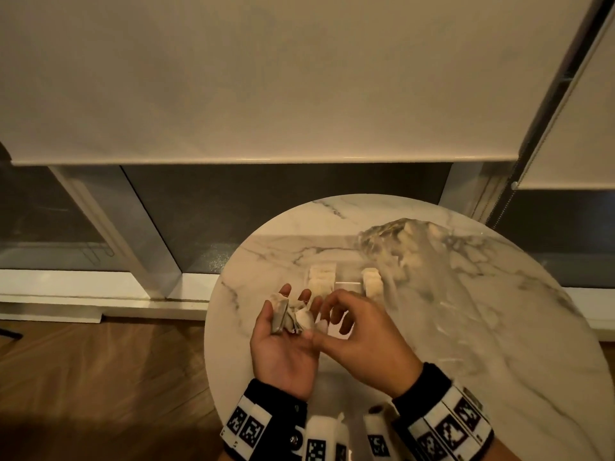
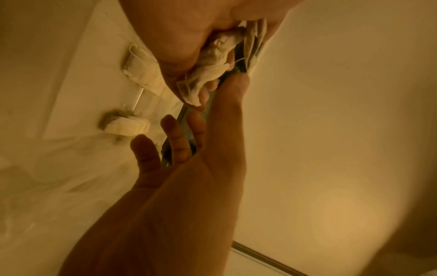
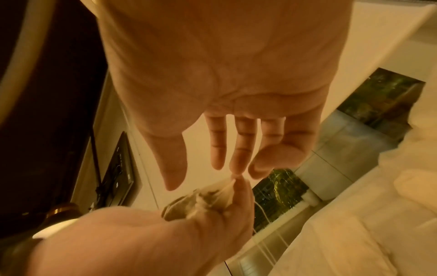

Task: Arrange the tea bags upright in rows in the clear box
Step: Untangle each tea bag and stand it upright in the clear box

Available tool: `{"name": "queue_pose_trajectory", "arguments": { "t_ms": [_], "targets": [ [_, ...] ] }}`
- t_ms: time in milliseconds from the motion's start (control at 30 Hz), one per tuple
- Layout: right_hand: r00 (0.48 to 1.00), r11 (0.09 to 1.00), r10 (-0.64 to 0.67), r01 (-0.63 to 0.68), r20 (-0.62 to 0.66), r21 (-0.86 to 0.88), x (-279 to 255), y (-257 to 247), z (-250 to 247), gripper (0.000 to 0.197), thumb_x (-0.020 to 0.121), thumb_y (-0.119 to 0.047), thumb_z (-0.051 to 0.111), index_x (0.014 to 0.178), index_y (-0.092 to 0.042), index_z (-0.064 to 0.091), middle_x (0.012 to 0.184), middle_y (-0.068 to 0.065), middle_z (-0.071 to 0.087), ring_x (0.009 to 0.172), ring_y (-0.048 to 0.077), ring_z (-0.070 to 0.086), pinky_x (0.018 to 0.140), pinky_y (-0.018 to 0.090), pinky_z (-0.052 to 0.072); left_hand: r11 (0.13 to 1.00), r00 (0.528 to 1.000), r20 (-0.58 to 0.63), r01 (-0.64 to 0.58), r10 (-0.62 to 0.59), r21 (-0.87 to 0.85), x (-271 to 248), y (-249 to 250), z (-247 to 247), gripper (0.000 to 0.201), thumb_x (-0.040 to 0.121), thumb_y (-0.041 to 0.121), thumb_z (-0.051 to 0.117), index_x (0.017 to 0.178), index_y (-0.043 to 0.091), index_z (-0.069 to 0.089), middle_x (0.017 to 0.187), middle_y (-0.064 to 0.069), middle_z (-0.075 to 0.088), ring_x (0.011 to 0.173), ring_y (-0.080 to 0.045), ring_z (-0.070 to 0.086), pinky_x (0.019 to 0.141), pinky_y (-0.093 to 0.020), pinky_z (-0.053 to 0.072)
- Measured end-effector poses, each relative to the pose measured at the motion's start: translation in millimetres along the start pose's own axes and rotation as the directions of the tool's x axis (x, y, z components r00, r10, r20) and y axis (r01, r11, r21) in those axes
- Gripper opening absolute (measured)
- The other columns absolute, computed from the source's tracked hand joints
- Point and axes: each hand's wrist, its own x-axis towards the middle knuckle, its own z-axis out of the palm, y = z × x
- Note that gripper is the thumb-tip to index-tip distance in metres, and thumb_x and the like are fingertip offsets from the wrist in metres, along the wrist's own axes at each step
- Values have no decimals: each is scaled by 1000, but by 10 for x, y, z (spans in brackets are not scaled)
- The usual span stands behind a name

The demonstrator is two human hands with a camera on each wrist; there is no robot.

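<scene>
Right hand: fingers loosely curved and spread, middle fingertip just meeting a corner of a tea bag, thumb apart from it. No closed pinch visible, so I read this hand as reaching, not yet holding.

Left hand: palm up, fingers curled round a small bunch of tea bags. Looks like three or four, exact count unclear. They lie crumpled and overlapping across the fingers, one thin string showing in the left wrist view.

Bags: pale papery sachets, soft, creased, slightly translucent, darker fill showing through. Judgement: they'll flop and won't stand unless leaned against neighbours or a wall.

Clear box: on the marble table, just beyond both hands. Walls barely visible; only glints and a bright rim. Two groups of bags already inside: a larger one at the left end, a smaller one at the right end. Gap between them. They look upright and stacked in rows from the head view, but blur stops me confirming.

Progress, as a judgement: partly done. Two short rows started, middle of the box unfilled, handful in the left hand waiting. Crumpled clear plastic bag on the table behind the box, right side; can't tell whether more bags are in it.

Step in hand: separating one bag from the bunch for placing.

Risk: strings tangling, pulling two bags at once.
</scene>
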Motion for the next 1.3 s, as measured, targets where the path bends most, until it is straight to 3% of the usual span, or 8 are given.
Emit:
{"name": "queue_pose_trajectory", "arguments": {
  "t_ms": [100, 300, 467, 600, 767, 933, 1067, 1300],
  "targets": [
    [999, 983, -32, 32, 2, -178, -68, -21, -16, 41, 70, -67, 65, 94, -35, 61, 88, -16, 55, 86, 2, 53, 73, 31, 50, 1000, 1000, 9, 2, -2, 15, -65, -69, 58, 49, 98, 44, 46, 137, 18, 58, 132, -15, 60, 114, -32, 60, 115, -48, 33],
    [997, 975, -59, 48, -46, -216, -97, -4, -31, 30, 78, -59, 55, 92, -35, 66, 87, -16, 53, 88, 2, 53, 74, 33, 52, 999, 998, 58, -10, 8, 31, -165, -131, 127, 45, 98, 42, 46, 133, 17, 59, 127, -15, 61, 102, -29, 66, 88, -43, 57],
    [990, 996, -45, 33, -133, -86, -114, 14, -44, 24, 81, -55, 61, 82, -33, 71, 85, -17, 59, 92, 2, 53, 78, 25, 48, 1000, 1000, 27, -3, 2, 31, -163, -127, 118, 42, 99, 38, 46, 129, 13, 61, 125, -18, 63, 110, -32, 63, 102, -48, 47],
    [987, 984, 66, -41, -144, 172, -81, 30, -82, 10, 84, -30, 76, 74, -27, 74, 76, -14, 70, 83, 5, 61, 75, 21, 48, 999, 1000, -9, 18, -17, 49, -142, -141, 119, 33, 98, 33, 48, 118, 12, 63, 118, -19, 66, 112, -33, 61, 104, -48, 43],
    [953, 766, 297, -203, -56, 610, -43, 80, -154, 7, 89, -6, 71, 83, -4, 72, 73, 5, 72, 68, 16, 66, 59, 26, 53, 982, 998, -59, 27, -16, 186, -96, -184, 97, 22, 93, 21, 58, 112, 15, 67, 105, -12, 69, 82, -22, 66, 78, -39, 51],
    [916, 561, 400, -255, 11, 788, -4, 165, -167, 3, 94, -2, 65, 95, -1, 63, 74, 15, 69, 65, 23, 65, 64, 37, 57, 907, 992, -81, 118, -93, 404, -47, -222, 23, 19, 90, 25, 64, 105, 17, 72, 95, -7, 67, 69, -18, 63, 62, -31, 48],
    [913, 634, 404, -238, -53, 736, -12, 214, -136, 13, 94, -5, 65, 107, -7, 61, 89, 19, 73, 75, 21, 70, 62, 34, 57, 818, 998, -20, 58, -57, 573, -47, -264, 17, 16, 87, 29, 71, 98, 18, 74, 82, -3, 65, 62, -15, 58, 56, -27, 44],
    [940, 773, 339, -259, -32, 580, 13, 270, -180, 9, 93, -24, 69, 100, -19, 72, 81, 7, 72, 67, 9, 62, 52, 28, 46, 663, 989, 134, -138, 57, 736, -47, -247, -49, 4, 87, 17, 72, 90, 15, 70, 83, -7, 65, 64, -17, 55, 55, -27, 43]
  ]
}}
